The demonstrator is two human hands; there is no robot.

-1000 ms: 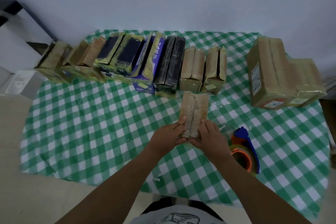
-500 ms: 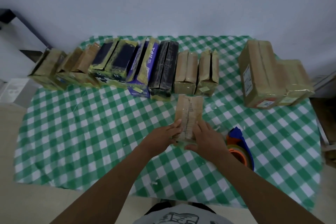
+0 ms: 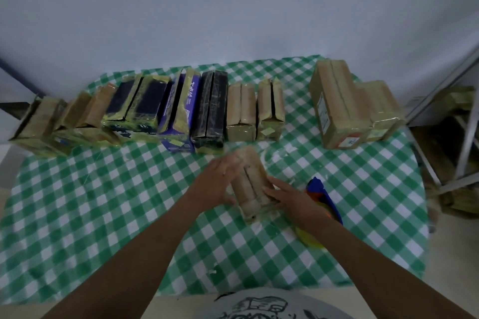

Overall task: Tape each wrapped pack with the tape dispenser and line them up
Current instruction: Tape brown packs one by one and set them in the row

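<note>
In the head view, the wrapped pack (image 3: pixel 252 184) lies on the checked tablecloth (image 3: pixel 103 202), near the row of taped packs (image 3: pixel 181 109) but not touching it. Our left hand (image 3: pixel 220 181) lies over its upper left, fingers fairly straight (blur hides the detail). Our right hand (image 3: pixel 287 197) rests against its right side, fingers straight and slightly spread. Neither hand clamps it. We judge the pack light, stiff and slick with film, so it is best taken by its two long sides. The tape dispenser (image 3: pixel 320 193) sits just beside our right wrist.
</note>
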